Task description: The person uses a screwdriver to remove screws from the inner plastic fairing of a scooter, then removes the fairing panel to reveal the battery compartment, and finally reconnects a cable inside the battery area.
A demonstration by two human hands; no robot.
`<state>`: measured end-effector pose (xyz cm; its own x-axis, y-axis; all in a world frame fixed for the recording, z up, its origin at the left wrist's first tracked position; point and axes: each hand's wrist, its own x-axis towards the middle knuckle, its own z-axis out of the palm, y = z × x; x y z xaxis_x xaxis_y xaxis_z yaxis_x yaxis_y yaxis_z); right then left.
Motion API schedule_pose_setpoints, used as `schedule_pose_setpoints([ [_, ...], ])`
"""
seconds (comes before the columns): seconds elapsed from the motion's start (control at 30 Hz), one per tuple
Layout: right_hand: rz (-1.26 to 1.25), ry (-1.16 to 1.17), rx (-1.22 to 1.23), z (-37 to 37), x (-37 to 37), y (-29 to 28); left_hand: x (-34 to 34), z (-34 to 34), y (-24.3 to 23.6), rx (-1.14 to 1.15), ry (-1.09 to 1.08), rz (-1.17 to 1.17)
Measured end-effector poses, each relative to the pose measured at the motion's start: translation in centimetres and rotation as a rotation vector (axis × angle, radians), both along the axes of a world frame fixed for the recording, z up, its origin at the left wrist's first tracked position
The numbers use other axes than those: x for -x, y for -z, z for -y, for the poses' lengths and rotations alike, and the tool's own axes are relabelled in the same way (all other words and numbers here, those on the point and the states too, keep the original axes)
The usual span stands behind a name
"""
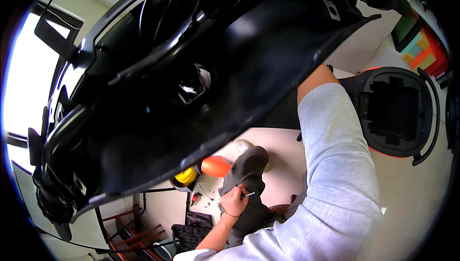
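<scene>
Black plastic shell (258, 69) blocks most of our upper view.
Pale floor (409, 198) spreads to our right; our grey sleeve (333, 136) runs behind the shell's slanting edge (221, 141), hiding the right grip, whose state we cannot tell. Beyond stands a black oval tray (376, 93); below the edge, an open case (188, 236), an orange object (215, 166), a yellow one (186, 176), and our left grip (234, 201), closed around a slim tool (247, 195).
</scene>
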<state>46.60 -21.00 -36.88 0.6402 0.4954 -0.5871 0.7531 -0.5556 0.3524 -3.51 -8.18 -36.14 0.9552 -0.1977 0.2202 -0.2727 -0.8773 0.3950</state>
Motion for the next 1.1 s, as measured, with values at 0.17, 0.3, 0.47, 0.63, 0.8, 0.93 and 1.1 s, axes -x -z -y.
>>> schedule_pose_setpoints([
  [0.17,-0.034,0.104,-0.103,1.9,2.8,-0.3,0.8,-0.8,0.2,-0.027,-0.053,-0.011],
  [0.3,-0.143,0.438,-0.357,5.8,5.0,0.5,1.3,0.1,0.5,0.007,-0.064,0.023],
  [0.47,0.101,0.457,-0.499,9.9,12.5,-1.5,2.7,-0.6,-0.5,-0.037,-0.077,-0.078],
  [0.63,0.028,0.494,-0.374,9.0,17.5,-3.3,2.8,1.2,-0.2,-0.049,0.001,-0.027],
  [0.8,0.114,0.541,-0.561,7.1,17.7,-3.8,4.3,2.1,-0.1,-0.075,0.017,0.002],
  [0.93,0.057,0.401,-0.596,8.0,16.1,-4.7,5.0,0.4,-0.2,-0.074,-0.034,0.036],
  [1.1,0.000,0.474,-0.670,10.8,12.8,-3.3,4.6,0.3,0.2,-0.026,-0.043,0.052],
])
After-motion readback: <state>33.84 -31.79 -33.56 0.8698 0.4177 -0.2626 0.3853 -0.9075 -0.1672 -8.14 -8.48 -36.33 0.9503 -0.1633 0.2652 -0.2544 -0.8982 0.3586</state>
